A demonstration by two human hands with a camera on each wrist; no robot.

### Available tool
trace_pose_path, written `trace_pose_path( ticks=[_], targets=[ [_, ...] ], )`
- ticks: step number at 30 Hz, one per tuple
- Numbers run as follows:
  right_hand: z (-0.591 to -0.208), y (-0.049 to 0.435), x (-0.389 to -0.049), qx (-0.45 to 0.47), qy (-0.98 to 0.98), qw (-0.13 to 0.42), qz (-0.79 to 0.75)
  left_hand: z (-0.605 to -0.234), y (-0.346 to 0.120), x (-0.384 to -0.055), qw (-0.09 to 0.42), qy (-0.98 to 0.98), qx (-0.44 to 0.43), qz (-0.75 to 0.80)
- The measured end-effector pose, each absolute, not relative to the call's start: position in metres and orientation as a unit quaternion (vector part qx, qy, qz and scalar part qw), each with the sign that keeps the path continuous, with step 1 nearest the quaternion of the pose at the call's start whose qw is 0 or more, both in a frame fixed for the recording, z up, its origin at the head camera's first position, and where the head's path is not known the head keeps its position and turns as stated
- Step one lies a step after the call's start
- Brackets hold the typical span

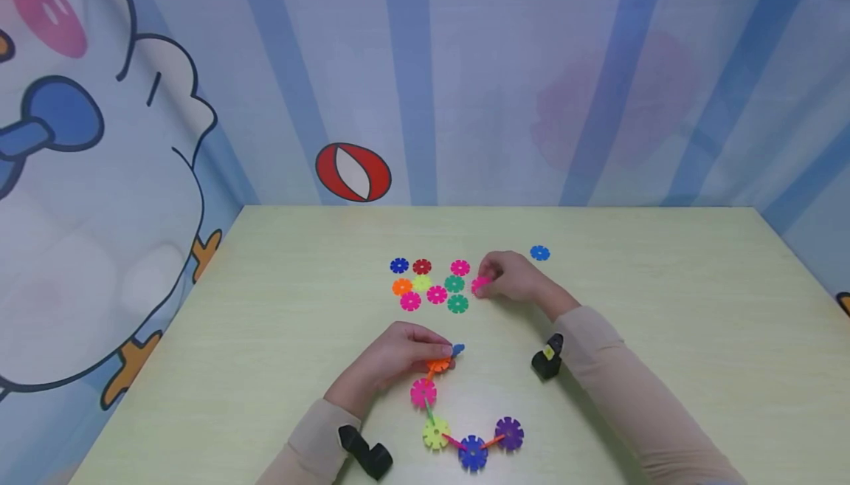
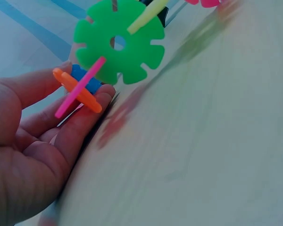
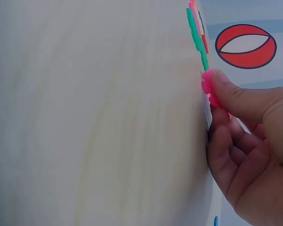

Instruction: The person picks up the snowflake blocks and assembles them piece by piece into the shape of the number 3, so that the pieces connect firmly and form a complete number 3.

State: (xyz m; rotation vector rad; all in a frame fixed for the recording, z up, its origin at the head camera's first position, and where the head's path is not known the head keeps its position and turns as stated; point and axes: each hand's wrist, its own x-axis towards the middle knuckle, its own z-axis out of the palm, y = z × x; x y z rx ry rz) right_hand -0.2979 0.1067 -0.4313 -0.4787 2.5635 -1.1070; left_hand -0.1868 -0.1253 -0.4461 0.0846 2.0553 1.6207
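Observation:
My left hand (image 1: 398, 352) pinches the upper end of a chain of slotted plastic snowflake discs, where a blue disc (image 1: 458, 350) joins an orange one (image 1: 437, 365). From there the chain curves down through a pink disc (image 1: 423, 393), a yellow disc (image 1: 436, 435) and a blue one (image 1: 473, 459) to a purple disc (image 1: 510, 435), with discs seen edge-on linking them. A green disc (image 2: 99, 52) shows large in the left wrist view. Farther back, my right hand (image 1: 516, 278) pinches a pink disc (image 3: 209, 86) between thumb and fingertips, beside the loose discs.
Several loose discs lie in a group at mid-table, among them a green disc (image 1: 457, 303), a red disc (image 1: 421, 266) and an orange disc (image 1: 401, 287). One blue disc (image 1: 540, 253) lies apart, behind the right hand. A printed curtain (image 1: 465, 86) hangs behind the table (image 1: 697, 286).

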Motion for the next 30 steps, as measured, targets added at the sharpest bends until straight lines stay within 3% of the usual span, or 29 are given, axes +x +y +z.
trace_pose_path(
  ticks=[20, 30],
  targets=[
    [-0.423, 0.117, -0.248, -0.197, 0.804, 0.244, -0.506, -0.443, -0.125, -0.187, 0.257, 0.757, 0.032, 0.600],
    [-0.428, 0.114, -0.235, -0.217, 0.789, 0.261, -0.512, -0.446, -0.125, -0.187, 0.258, 0.749, 0.035, 0.609]
  ],
)
